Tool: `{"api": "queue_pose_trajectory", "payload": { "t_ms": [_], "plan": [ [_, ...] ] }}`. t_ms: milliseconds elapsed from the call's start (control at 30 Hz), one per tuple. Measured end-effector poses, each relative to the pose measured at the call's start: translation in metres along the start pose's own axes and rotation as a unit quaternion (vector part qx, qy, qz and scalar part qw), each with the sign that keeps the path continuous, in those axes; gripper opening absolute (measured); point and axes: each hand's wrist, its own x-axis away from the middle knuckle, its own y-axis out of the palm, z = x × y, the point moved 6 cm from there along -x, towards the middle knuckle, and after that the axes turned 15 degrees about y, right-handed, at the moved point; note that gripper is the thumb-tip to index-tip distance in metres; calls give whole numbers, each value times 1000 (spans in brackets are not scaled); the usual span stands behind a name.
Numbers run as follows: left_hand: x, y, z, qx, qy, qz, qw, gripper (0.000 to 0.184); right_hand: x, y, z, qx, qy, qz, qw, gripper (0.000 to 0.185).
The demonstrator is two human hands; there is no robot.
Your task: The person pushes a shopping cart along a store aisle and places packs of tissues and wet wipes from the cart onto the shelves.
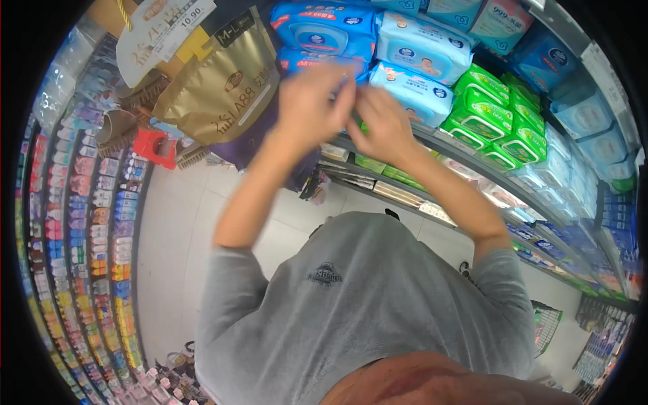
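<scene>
Both of my hands are raised at the front of a shelf of wipes packs. My left hand (314, 101) is blurred by motion, in front of the dark blue packs (324, 30), with its fingers bent toward the other hand. Close beside it, my right hand (386, 125) has bent fingers near the lower light blue pack (413, 91). The fingertips of the two hands nearly meet; anything between them is hidden or too small to name. Another light blue pack (424, 47) lies above, and green packs (482, 111) are stacked to the right.
A gold bag (229, 88) and a price tag (162, 37) hang at the upper left, with brushes and a red item (155, 147) beside them. Shelves of bottles (101, 223) line the left. A green basket (547, 329) is at the lower right.
</scene>
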Motion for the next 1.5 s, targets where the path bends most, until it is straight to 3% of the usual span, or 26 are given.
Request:
{"api": "queue_pose_trajectory", "payload": {
  "t_ms": [33,100,167,200,233,267,333,367,400,467,567,633,667,733,800,833,867,933,967,1133,1200,1333,1367,1400,1467,1500],
  "plan": [
    [36,6,13,95,-17,47,994,14,32,6,5,-24,38,-41,998,23],
    [127,43,25,240,-224,-17,944,16,104,27,27,-63,185,-135,971,15],
    [281,96,20,343,-470,-61,811,18,211,59,81,-96,411,-203,883,18],
    [363,108,19,263,-497,-129,817,20,309,87,134,-66,507,-278,813,23],
    [425,100,28,168,-509,-284,795,26,384,92,168,46,472,-389,790,28],
    [529,99,39,98,-513,-367,770,28,510,105,205,189,326,-536,755,29],
    [697,48,88,98,-536,-596,589,30,678,28,217,220,604,-518,564,27],
    [727,14,112,143,-543,-651,511,29,741,-23,205,8,882,-208,422,30],
    [747,-14,127,176,-561,-671,451,28,680,-58,165,164,836,-441,282,34],
    [761,-52,142,207,-595,-674,386,27,661,-108,122,20,889,-283,360,32],
    [768,-57,127,238,-593,-661,394,28,674,-142,91,54,947,-160,275,27],
    [769,-37,106,247,-550,-684,410,30,688,-128,82,60,954,-157,250,27],
    [761,-20,95,218,-533,-736,355,34,697,-118,81,65,957,-160,233,26],
    [717,49,74,221,-321,-778,492,37,684,-70,81,34,943,-169,284,26],
    [652,100,53,228,-331,-580,709,34,662,-1,95,-7,897,-211,388,25],
    [629,129,51,239,-351,-544,723,28,615,18,89,3,852,-218,475,27],
    [581,153,52,297,-320,-601,670,25,581,40,86,37,792,-237,561,31],
    [521,190,56,335,-303,-539,711,23,505,70,72,11,684,-268,679,38],
    [494,205,58,363,-326,-528,695,24,472,74,64,-41,706,-296,643,40],
    [467,234,61,391,-415,-420,706,25,454,58,56,-57,708,-224,668,35],
    [484,223,63,301,-314,-504,746,25,498,36,53,10,723,-214,657,33],
    [616,199,65,185,-25,-691,698,18,639,-27,22,69,777,-188,596,33],
    [610,172,81,167,165,-738,632,22,676,-47,7,82,790,-176,581,33],
    [624,155,81,178,114,-768,605,19,704,-63,-11,95,803,-164,565,32],
    [687,128,67,224,-217,-771,555,16,733,-98,-64,35,881,-92,463,32],
    [689,112,72,198,-292,-768,535,17,757,-109,-89,4,898,-46,438,32]
  ]
}}
